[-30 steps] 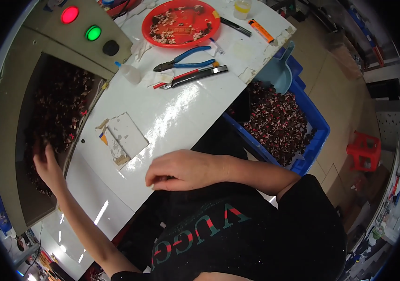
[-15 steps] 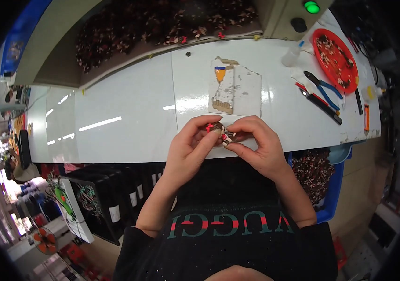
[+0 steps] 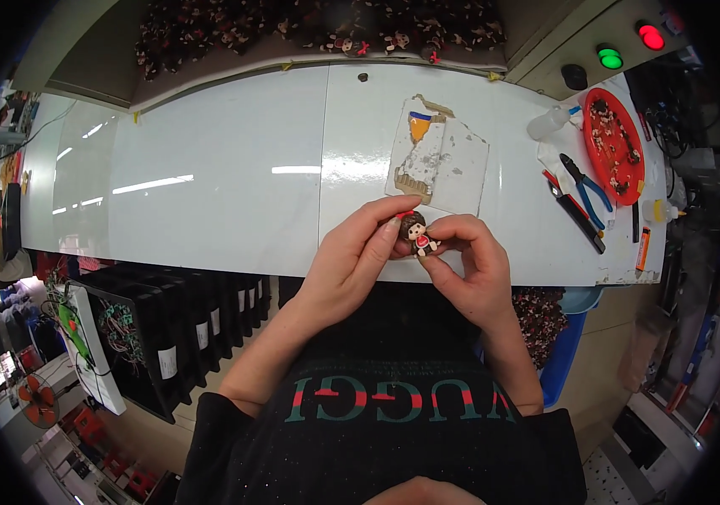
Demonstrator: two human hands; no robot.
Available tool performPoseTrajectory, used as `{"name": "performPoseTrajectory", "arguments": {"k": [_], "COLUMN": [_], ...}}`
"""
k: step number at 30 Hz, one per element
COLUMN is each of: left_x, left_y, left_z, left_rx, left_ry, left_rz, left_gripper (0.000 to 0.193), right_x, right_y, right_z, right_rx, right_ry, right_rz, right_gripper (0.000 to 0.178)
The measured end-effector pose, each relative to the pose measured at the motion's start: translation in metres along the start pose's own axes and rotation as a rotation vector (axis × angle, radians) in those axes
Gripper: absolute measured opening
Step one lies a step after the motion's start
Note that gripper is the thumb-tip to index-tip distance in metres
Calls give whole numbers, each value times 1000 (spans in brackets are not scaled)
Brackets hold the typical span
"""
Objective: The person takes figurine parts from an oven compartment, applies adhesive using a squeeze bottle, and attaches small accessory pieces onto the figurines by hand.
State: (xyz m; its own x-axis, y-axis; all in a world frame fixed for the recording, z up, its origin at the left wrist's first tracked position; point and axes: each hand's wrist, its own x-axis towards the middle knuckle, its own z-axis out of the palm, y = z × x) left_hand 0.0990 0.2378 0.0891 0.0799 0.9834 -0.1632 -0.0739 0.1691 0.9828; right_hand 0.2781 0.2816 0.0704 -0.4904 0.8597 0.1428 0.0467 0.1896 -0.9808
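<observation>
Between my two hands, just over the table's front edge, is a small doll figurine with brown hair, a red bow and a red patch on its front. Its face is turned upward. My left hand pinches it at the head and bow, thumb on the near side. My right hand grips its lower right side between thumb and forefinger. Beyond the hands lies a worn white board with a torn brown and orange patch.
A heap of similar brown figurines fills the machine opening at the back. On the right are pliers, a utility knife, a clear bottle and a red tray. A blue bin stands below the table.
The figurine has turned so its face and front now show upward. Both hands stay on it. The whole view has shifted, bringing a red light at the upper right into sight.
</observation>
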Motion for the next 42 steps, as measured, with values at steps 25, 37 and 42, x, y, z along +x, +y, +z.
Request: {"name": "performPoseTrajectory", "arguments": {"k": [25,37,42], "left_x": [-8,-9,-9], "left_y": [-4,-8,-7], "left_z": [1,3,2], "left_rx": [333,377,384], "left_ry": [-8,8,-7], "left_rz": [105,164,144], "left_gripper": [38,35,35], "right_x": [-11,-10,-11], "right_y": [8,3,4], "right_z": [7,11,14], "right_rx": [-139,-221,-213], "right_ry": [-36,-17,-8], "right_rz": [-73,-127,-119], "right_gripper": [37,37,38]}}
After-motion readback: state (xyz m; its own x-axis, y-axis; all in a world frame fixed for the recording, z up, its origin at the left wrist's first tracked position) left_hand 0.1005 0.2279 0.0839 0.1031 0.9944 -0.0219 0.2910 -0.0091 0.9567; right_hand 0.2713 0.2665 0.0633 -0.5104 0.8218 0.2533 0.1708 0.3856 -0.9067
